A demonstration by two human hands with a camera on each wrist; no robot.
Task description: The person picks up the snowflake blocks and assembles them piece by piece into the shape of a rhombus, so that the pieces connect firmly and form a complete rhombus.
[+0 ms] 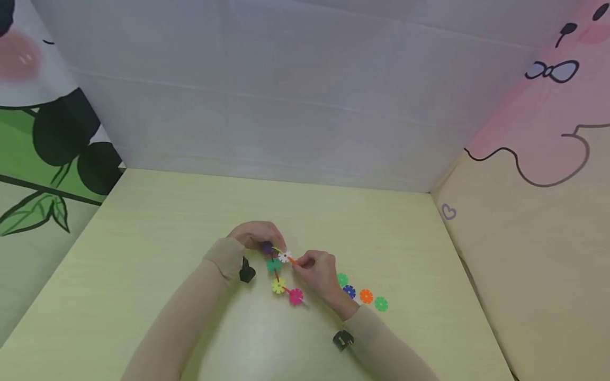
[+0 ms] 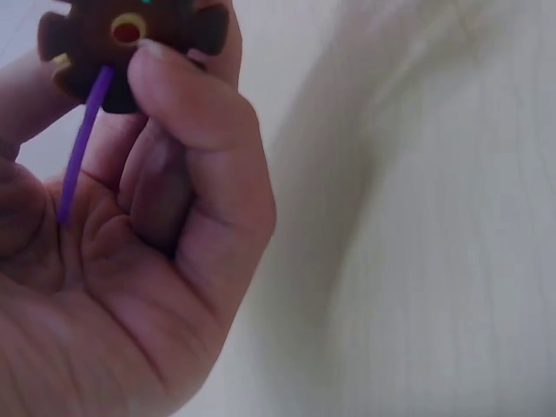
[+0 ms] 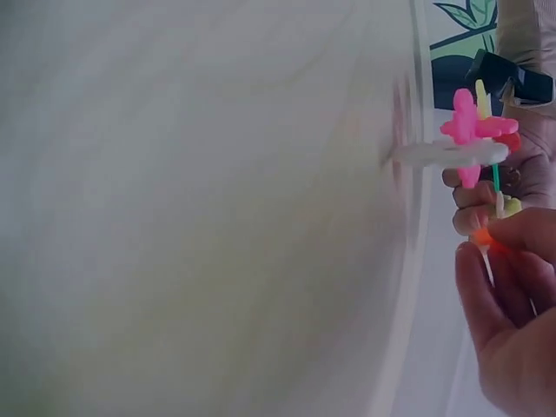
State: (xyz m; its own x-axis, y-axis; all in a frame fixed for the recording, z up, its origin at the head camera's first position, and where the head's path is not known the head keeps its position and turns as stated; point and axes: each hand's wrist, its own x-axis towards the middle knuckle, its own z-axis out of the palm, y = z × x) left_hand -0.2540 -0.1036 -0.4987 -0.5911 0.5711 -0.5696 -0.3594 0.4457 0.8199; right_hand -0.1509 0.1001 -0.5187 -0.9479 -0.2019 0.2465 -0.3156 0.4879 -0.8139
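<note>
Notched plastic flower discs, slotted together at right angles, form a bent chain. My left hand (image 1: 259,235) grips its upper end near a dark purple disc (image 1: 267,247); the left wrist view has a dark disc (image 2: 91,39) under the fingers and a purple disc (image 2: 84,143) edge-on. From there a white disc (image 1: 284,256) leads toward my right hand (image 1: 316,270), whose thumb and fingers pinch an orange disc (image 1: 292,261) right at the white one's edge. Below hang a teal disc (image 1: 274,265), a yellow disc (image 1: 278,286) and a pink disc (image 1: 296,296), with thin edge-on discs between.
Beside my right wrist lie loose discs on the pale table (image 1: 190,211): a blue disc (image 1: 349,291), an orange disc (image 1: 366,296) and green discs (image 1: 381,304). A white wall (image 1: 286,106) stands behind, with printed side panels left and right.
</note>
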